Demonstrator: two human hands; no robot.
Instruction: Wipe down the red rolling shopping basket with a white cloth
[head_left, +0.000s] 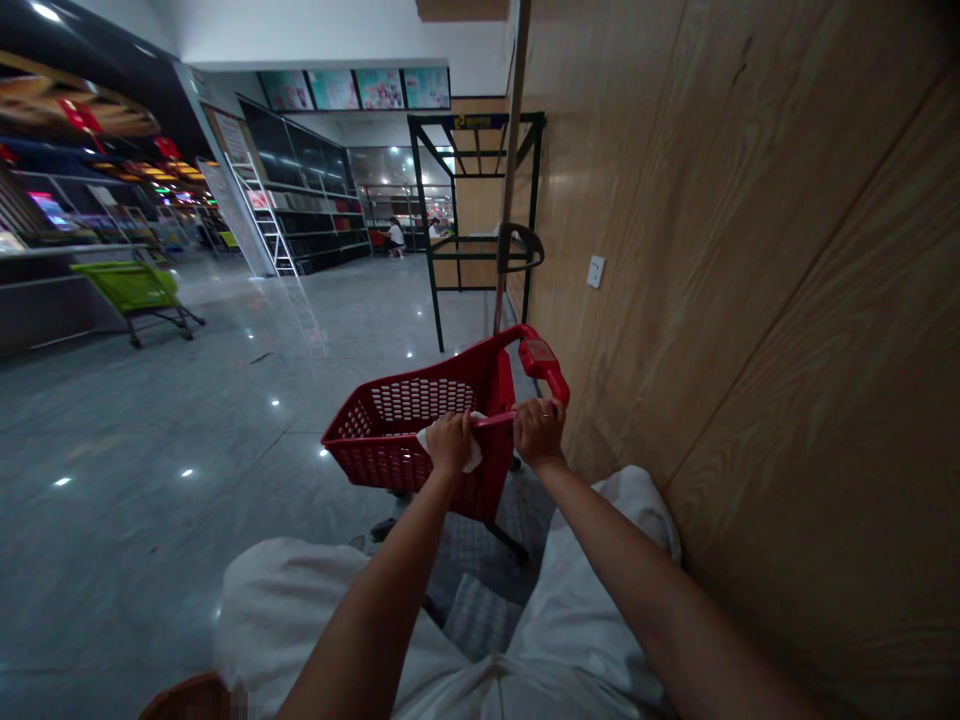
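Note:
A red plastic shopping cart [414, 398] with perforated basket sides stands on the floor between my knees. My left hand [450, 442] is closed round a white cloth [474, 458], pressed against the cart's rear edge. My right hand [538, 432] grips the same edge farther right, just below the red handle [541, 362]. A strip of pinkish-red rim shows between the two hands. The fingertips of my left hand and most of the cloth are hidden.
A wooden wall [750, 300] with a socket [595, 271] rises close on my right. Ahead stands a dark green metal frame [433, 240]. To the left are a green cart [129, 287] and a white ladder [264, 215]. A person [395, 236] crouches far back by shelves.

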